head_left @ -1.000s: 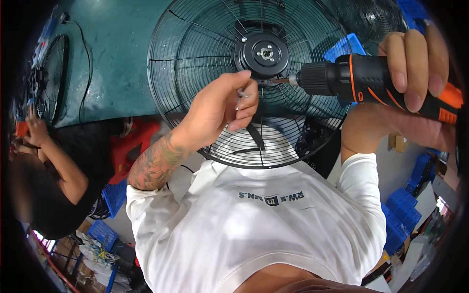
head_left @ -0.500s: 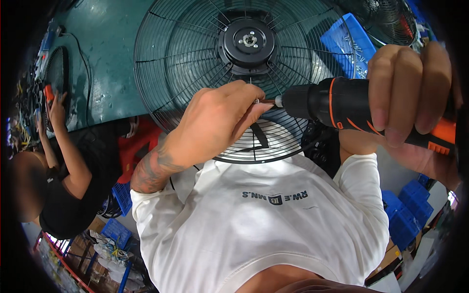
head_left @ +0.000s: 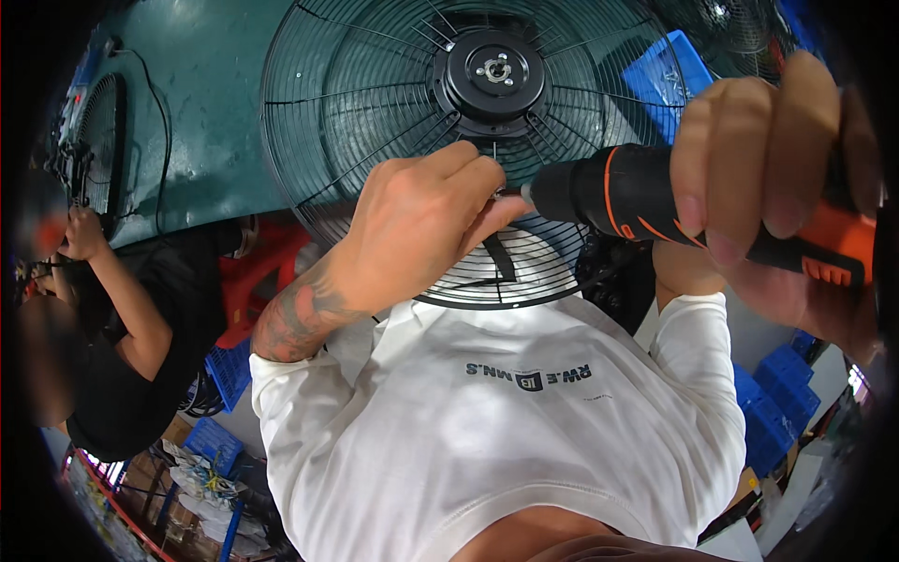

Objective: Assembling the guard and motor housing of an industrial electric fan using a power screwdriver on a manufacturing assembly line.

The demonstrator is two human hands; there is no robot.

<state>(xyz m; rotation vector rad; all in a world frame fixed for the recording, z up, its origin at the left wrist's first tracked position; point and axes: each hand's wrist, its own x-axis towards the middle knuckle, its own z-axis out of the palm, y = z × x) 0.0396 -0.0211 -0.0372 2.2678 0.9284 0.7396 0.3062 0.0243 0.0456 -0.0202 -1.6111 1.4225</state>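
The right hand wraps around the handle of a black and orange power screwdriver, its fingers closed tight on the grip, with the tool lying roughly level and its nose pointing left. The left hand sits at the tool's tip, its fingers pinched narrow around something small right at the bit; what they hold is too small to make out. Both hands meet in front of a round black wire fan guard, just below its central hub, a black disc with a metal fitting in the middle. The guard lies on a dark green bench on the far side of the scene. A black strap-like piece hangs over the guard's near wires below the hands. Blue plastic crates show through the wires at far right, and more blue crates stand at near right. At left another person in a black top works with a raised forearm beside a second fan guard.
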